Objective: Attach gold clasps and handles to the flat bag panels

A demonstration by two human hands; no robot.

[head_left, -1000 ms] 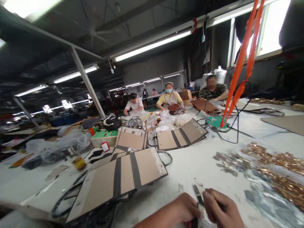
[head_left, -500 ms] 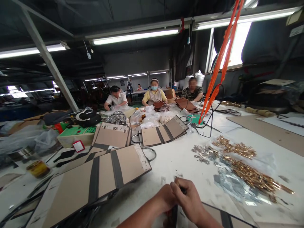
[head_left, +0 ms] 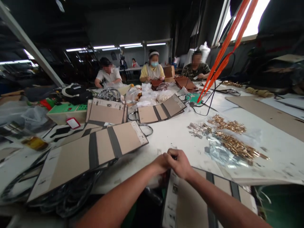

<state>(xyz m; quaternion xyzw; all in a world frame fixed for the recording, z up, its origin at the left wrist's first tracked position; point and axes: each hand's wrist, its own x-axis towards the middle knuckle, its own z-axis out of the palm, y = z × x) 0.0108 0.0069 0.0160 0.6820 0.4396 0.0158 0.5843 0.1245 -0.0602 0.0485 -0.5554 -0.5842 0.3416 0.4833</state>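
My left hand [head_left: 161, 163] and my right hand [head_left: 180, 163] meet above the table's near edge, both with curled fingers. Something small and dark shows at the top of my right fist, but I cannot make out what either hand grips. Right below them lies a beige bag panel [head_left: 192, 193] with dark strips and a pale, marked end band; my right forearm crosses over it. To the left, a larger beige panel [head_left: 71, 158] with two dark strips rests on dark, plastic-wrapped handles [head_left: 68, 193].
Gold metal fittings [head_left: 237, 145] and silver plates [head_left: 220, 152] lie heaped at the right. More bag panels [head_left: 161, 109] lie farther back. Orange straps [head_left: 218, 60] hang over the table. Three people [head_left: 153, 69] sit across it. A green-topped box [head_left: 67, 112] stands at left.
My view has tilted down, so more of the table's near side and the panel under my forearm show. My hands stay together, fingers closed.
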